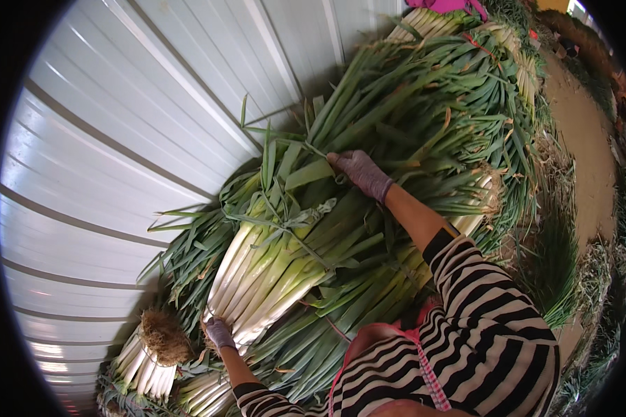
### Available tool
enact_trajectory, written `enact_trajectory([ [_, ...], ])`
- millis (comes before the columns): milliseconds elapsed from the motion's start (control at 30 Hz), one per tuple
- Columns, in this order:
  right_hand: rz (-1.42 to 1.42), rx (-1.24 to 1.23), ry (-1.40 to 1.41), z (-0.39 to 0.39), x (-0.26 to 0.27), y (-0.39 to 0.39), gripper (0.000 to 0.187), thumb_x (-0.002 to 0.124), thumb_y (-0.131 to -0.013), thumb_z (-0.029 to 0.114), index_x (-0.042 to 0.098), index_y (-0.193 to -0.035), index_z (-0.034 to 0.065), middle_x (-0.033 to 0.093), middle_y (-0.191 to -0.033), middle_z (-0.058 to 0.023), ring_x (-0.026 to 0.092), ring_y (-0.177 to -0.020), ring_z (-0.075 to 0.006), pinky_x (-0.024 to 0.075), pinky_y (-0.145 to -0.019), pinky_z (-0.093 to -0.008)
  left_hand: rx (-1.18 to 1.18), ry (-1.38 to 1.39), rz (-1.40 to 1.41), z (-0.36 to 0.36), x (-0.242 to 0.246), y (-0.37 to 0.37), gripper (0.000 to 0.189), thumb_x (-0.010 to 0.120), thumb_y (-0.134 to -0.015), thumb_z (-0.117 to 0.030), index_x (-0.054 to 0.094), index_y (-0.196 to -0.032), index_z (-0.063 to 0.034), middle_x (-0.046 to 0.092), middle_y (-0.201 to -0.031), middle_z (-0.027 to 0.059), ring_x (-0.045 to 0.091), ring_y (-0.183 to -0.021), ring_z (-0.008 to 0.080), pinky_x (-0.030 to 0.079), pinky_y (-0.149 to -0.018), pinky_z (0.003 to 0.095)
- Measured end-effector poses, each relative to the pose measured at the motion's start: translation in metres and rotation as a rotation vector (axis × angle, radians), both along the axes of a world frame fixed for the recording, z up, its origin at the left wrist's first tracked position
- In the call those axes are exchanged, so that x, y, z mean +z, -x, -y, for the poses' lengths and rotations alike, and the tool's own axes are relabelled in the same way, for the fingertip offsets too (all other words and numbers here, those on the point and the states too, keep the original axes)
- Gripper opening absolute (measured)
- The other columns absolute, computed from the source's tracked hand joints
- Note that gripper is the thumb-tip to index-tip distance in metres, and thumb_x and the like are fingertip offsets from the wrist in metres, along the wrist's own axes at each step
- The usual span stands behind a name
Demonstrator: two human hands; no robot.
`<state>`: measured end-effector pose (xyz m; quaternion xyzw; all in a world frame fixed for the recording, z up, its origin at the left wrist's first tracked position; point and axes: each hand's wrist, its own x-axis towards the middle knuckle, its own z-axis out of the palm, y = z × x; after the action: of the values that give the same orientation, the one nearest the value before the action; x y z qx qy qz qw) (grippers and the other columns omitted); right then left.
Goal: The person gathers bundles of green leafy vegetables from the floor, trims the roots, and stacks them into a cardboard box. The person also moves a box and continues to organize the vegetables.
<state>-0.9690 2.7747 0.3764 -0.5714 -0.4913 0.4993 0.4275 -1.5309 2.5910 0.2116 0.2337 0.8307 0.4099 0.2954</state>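
A large bundle of long green onions or leeks (263, 271) lies slanted before me on a heap of others, white stalks toward me and green leaves away. My left hand (220, 333), in a thin pale glove, grips the root end of this bundle. A twisted leaf tie (287, 228) crosses over the stalks where they turn green. My right hand (362, 174), gloved too, is closed on a thin green leaf (315, 149) above the bundle's leafy part. The fingertips of both hands are partly hidden.
A corrugated metal wall (135, 130) rises on the left, close to the heap. Another bundle with brown roots (164, 339) lies at lower left. More leafy bundles (448, 94) are piled at the upper right, near a pink cloth (446, 5). Bare brown floor (587, 172) runs along the right.
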Motion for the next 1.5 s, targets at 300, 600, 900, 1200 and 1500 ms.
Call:
enact_trajectory([
  [300,0.091,-0.056,-0.132,0.001,-0.022,-0.003,0.049,0.057,-0.082,0.045,0.067,-0.091,-0.0013,0.067,-0.081,-0.0157,0.065,-0.078,-0.0227,0.0479,-0.073,-0.0329,-0.265,0.47,-0.723,0.018,0.048,-0.063,0.033,0.049,-0.09,-0.026,0.056,-0.113,-0.0021,0.061,-0.104,0.0204,0.061,-0.088,0.032,0.05,-0.077,0.0403],
  [600,0.806,-0.073,-0.745,0.104,0.026,-0.019,0.037,0.058,-0.083,0.037,0.058,-0.11,0.0113,0.061,-0.1,-0.0074,0.06,-0.086,-0.0276,0.0469,-0.072,-0.0414,-0.763,-0.333,-1.074,-0.006,0.191,-0.263,0.042,0.039,-0.095,-0.034,0.046,-0.13,-0.012,0.041,-0.135,0.0155,0.048,-0.117,0.0339,0.048,-0.09,0.0439],
  [900,0.575,-0.548,-0.091,0.269,-0.078,-0.242,0.023,0.05,-0.09,0.023,0.061,-0.091,0.0034,0.062,-0.08,-0.0128,0.06,-0.074,-0.0237,0.0483,-0.067,-0.0356,-0.808,-0.423,-1.548,-0.117,0.18,-0.447,0.053,0.031,-0.091,-0.054,0.038,-0.137,-0.0285,0.031,-0.145,0.0084,0.028,-0.133,0.0298,0.024,-0.102,0.0499],
  [1200,1.1,-0.414,0.253,0.178,-0.149,-0.311,0.048,0.063,-0.078,0.019,0.05,-0.123,0.0121,0.054,-0.116,-0.0163,0.053,-0.106,-0.0335,0.0458,-0.084,-0.0429,-0.784,-0.257,-1.671,-0.151,0.151,-0.46,0.053,0.032,-0.091,-0.053,0.032,-0.139,-0.0313,0.028,-0.146,0.0042,0.026,-0.134,0.0258,0.024,-0.102,0.0486],
  [1500,0.988,-0.367,0.502,0.161,-0.129,-0.312,0.062,0.071,-0.068,0.03,0.048,-0.124,0.0159,0.06,-0.113,-0.0109,0.06,-0.1,-0.0275,0.0493,-0.079,-0.0367,-0.744,-0.32,-1.669,-0.156,0.147,-0.451,0.052,0.038,-0.088,-0.053,0.038,-0.136,-0.0333,0.034,-0.143,0.0039,0.028,-0.133,0.0229,0.022,-0.102,0.0473],
])
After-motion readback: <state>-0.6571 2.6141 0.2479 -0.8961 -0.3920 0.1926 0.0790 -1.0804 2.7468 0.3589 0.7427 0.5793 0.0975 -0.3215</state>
